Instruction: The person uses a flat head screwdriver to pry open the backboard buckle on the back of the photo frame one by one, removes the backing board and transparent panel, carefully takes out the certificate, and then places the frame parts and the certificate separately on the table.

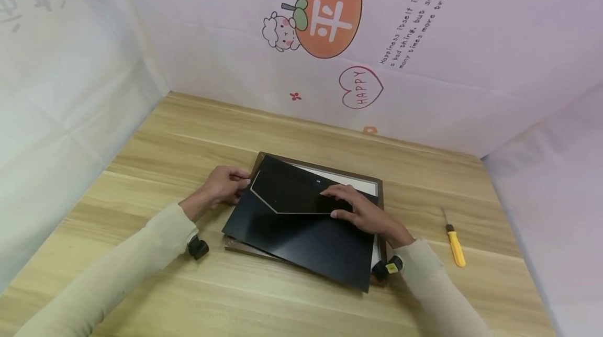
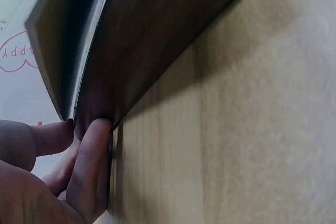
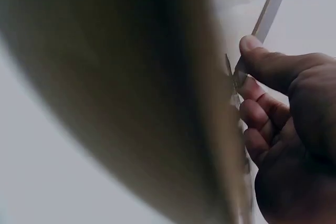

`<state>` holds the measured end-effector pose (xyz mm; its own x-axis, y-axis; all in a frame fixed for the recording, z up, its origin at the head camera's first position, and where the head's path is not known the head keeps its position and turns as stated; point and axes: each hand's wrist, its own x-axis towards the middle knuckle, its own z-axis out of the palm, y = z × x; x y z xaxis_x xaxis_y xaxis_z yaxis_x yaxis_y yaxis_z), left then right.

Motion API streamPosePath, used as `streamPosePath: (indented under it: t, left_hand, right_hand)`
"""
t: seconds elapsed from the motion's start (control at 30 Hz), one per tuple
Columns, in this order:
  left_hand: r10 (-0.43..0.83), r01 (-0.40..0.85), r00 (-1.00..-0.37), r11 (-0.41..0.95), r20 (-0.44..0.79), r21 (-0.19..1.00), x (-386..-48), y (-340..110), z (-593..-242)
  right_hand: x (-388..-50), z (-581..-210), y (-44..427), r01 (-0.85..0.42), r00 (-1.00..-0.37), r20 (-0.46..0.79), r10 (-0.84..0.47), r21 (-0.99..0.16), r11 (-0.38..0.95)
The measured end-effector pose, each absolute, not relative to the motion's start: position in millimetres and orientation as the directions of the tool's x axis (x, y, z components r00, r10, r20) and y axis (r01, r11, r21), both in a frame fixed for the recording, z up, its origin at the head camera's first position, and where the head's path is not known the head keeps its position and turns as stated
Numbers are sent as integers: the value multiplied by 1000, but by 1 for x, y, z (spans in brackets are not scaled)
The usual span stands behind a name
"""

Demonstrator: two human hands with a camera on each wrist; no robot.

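A brown frame (image 1: 301,262) lies on the wooden table, with a black backing board (image 1: 301,243) askew over it. A black support flap (image 1: 294,195) with a pale edge rests over the board's upper part. At the frame's left side, the left hand (image 1: 225,184) has its thumb by the board's edge and its fingers against the frame's side (image 2: 152,30), as the left wrist view shows. The right hand (image 1: 355,209) reaches over the board; in the right wrist view its thumb and curled fingers pinch the flap's edge (image 3: 270,11).
To the right on the table (image 1: 188,133) lies a screwdriver (image 1: 455,248) with a yellow handle. White printed sheeting (image 1: 447,101) rises behind the table and at both sides. A white surface (image 1: 363,185) shows inside the frame at its upper right.
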<state>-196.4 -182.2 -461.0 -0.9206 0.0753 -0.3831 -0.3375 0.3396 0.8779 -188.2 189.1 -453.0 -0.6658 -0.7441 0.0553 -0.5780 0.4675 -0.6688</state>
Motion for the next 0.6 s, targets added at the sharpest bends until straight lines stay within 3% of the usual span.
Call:
streamPosePath:
  t: [0.2,0.6]
  left_hand:
    - [78,-355,-916,304,-395,884,-196,-182,-463]
    - [78,-337,-918,359,-388,870,-195,-183,-461]
  right_hand:
    - [-187,-455,188,-569,-671,30,-741,-661,488]
    - [-185,-455,184,-618,-659,33,-752,-594,515]
